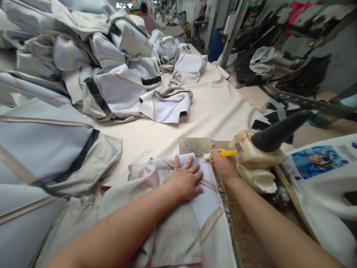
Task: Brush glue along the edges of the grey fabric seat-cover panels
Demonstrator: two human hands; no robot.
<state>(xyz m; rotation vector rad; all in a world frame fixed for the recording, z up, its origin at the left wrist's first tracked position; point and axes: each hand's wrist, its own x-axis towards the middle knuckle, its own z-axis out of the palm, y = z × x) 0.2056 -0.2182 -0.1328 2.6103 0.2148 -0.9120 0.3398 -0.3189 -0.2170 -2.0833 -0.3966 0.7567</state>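
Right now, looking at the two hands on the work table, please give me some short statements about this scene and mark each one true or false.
1. The left hand lies flat on a pale fabric piece. True.
2. The right hand holds a red pair of scissors. False: it holds a yellow-handled brush.
3. The brush tip is at the top edge of the fabric piece. True.
4. The glue-crusted container stands left of the left hand. False: it is to the right of the right hand.
5. A heap of folded fabric pieces fills the far left of the table. True.
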